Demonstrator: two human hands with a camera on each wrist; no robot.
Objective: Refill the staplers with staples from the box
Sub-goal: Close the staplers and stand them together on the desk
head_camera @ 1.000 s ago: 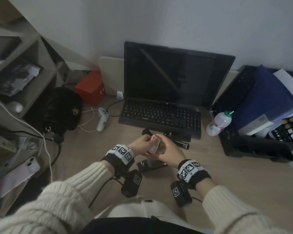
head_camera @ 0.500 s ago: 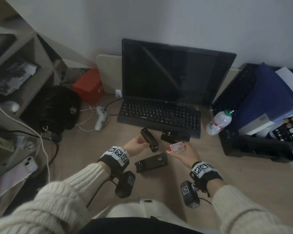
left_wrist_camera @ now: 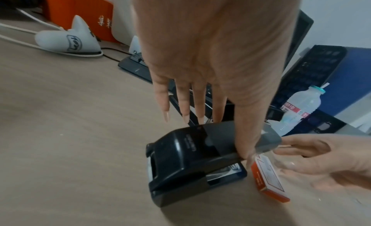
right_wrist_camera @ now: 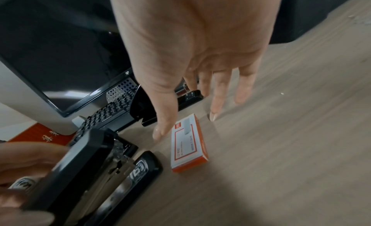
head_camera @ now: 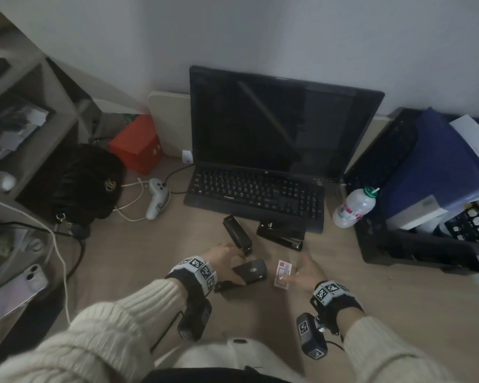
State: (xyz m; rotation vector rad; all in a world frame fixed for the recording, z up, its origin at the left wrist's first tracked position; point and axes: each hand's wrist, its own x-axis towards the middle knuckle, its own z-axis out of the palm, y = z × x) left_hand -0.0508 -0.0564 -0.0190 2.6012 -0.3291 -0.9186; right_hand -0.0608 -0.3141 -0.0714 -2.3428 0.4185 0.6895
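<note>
While beside the staple box (head_camera: pixel 283 273), left hand (head_camera: pixel 221 257) on stapler (head_camera: pixel 249 270).

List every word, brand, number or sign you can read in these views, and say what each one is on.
"hp" logo: bezel of the monitor.
Brand word on the keyboard: too small to read.
Gold logo clasp on the black bag: shape only.
Print on the staple box: blurred.
Embossed brand on the stapler: illegible.
White characters on the red box: blurred.
Bottle label: unreadable.
</note>
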